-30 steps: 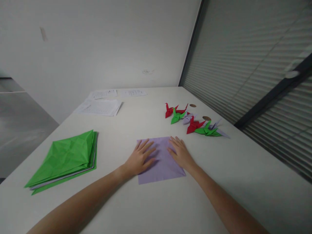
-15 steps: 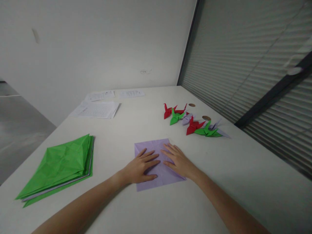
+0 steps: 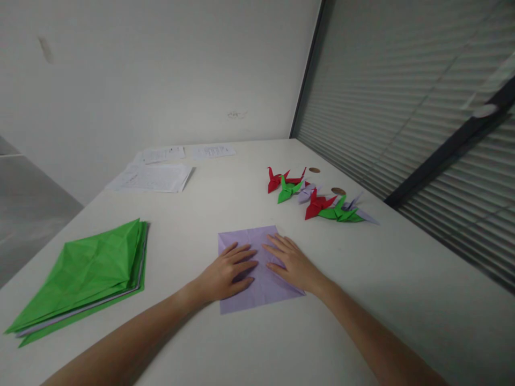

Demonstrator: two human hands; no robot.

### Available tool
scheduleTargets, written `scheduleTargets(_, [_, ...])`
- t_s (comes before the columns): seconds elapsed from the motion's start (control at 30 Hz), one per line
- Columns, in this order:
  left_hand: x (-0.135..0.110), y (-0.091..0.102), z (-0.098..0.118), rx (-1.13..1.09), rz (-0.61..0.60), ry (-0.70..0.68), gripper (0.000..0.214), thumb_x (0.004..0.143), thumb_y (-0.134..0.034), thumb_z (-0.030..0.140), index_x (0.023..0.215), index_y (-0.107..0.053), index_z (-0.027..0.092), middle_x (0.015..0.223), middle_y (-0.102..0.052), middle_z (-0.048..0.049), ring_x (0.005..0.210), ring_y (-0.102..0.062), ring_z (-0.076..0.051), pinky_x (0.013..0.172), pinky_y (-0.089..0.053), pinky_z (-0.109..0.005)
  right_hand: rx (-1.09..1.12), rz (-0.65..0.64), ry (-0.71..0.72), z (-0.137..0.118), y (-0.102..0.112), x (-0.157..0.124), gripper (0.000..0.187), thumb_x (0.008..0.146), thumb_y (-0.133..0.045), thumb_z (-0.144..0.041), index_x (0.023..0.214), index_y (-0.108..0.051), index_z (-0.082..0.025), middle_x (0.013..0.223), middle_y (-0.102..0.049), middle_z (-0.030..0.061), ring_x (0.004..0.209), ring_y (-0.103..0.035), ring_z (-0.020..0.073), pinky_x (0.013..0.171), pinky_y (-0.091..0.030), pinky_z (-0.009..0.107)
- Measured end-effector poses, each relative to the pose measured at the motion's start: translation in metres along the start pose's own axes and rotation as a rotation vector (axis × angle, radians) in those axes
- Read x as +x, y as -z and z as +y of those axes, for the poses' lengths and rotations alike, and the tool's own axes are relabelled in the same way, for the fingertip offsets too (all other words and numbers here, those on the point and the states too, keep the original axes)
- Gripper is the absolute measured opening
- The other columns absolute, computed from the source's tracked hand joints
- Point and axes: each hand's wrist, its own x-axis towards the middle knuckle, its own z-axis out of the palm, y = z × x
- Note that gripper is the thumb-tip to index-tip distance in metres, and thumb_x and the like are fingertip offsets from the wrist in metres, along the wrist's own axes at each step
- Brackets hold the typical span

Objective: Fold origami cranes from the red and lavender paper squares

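Note:
A square sheet of purple origami paper [image 3: 259, 292] lies flat on the white table in front of me, with faint creases across it. My left hand [image 3: 229, 271] rests palm down on its left half, fingers spread. On the right half lies my right hand [image 3: 292, 264], also flat with its fingers apart. The fingertips of both hands point toward the sheet's middle, a small gap between them. Part of the paper is hidden under the hands.
At the left is a stack of creased green and purple paper [image 3: 92, 262]. Several folded paper cranes, red [image 3: 317, 205], green [image 3: 288, 188] and purple [image 3: 306, 193], stand at the right. Printed sheets [image 3: 155, 178] lie at the back left. Window blinds [image 3: 386, 102] border the right side.
The view has shifted slightly, so the scene sits a little further left. My left hand has slid slightly left over the sheet; my right hand stays nearly in place.

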Motion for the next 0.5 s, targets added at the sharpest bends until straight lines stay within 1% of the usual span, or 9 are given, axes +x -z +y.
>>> scheduleTargets(0.13, [-0.0001,-0.0009,-0.0009,0.004,0.003,0.005,0.041,0.094,-0.052,0.035,0.134,-0.055,0.023,0.147,-0.047,-0.0086,0.141,-0.036,-0.026,0.118,-0.025,-0.053,0.023,0.035,0.006,0.002,-0.002,-0.0005,0.051,0.094,-0.051,-0.045,0.14,-0.052,-0.023,0.152,-0.042,0.0098,0.143,-0.032,0.0283,0.116,-0.028,0.051])
scheduleTargets(0.27, [-0.0013,-0.0041,-0.0019,0.019,0.028,-0.006,0.041,0.094,-0.052,0.035,0.133,-0.055,0.023,0.146,-0.049,-0.009,0.14,-0.038,-0.027,0.116,-0.027,-0.053,0.066,0.12,0.01,0.0036,-0.004,-0.0016,0.042,0.094,-0.053,-0.038,0.132,-0.059,-0.021,0.147,-0.048,0.01,0.141,-0.036,0.0282,0.116,-0.029,0.053])
scheduleTargets(0.4, [-0.0037,-0.0065,-0.0026,0.053,0.131,-0.021,0.035,0.096,-0.05,0.032,0.129,-0.058,0.024,0.142,-0.053,-0.0076,0.137,-0.043,-0.025,0.116,-0.029,-0.051,0.087,0.192,0.024,0.0014,-0.0042,-0.0026,0.036,0.093,-0.056,-0.034,0.126,-0.064,-0.023,0.14,-0.055,0.0098,0.136,-0.043,0.0285,0.115,-0.029,0.056])
scheduleTargets(0.5, [-0.0046,0.0006,-0.003,0.084,0.221,-0.038,0.03,0.098,-0.046,0.027,0.122,-0.062,0.023,0.133,-0.06,-0.007,0.128,-0.051,-0.023,0.112,-0.033,-0.048,0.077,0.205,0.035,0.0001,-0.0039,-0.0028,0.034,0.092,-0.057,-0.031,0.123,-0.066,-0.021,0.138,-0.057,0.0109,0.134,-0.045,0.0301,0.113,-0.033,0.057])
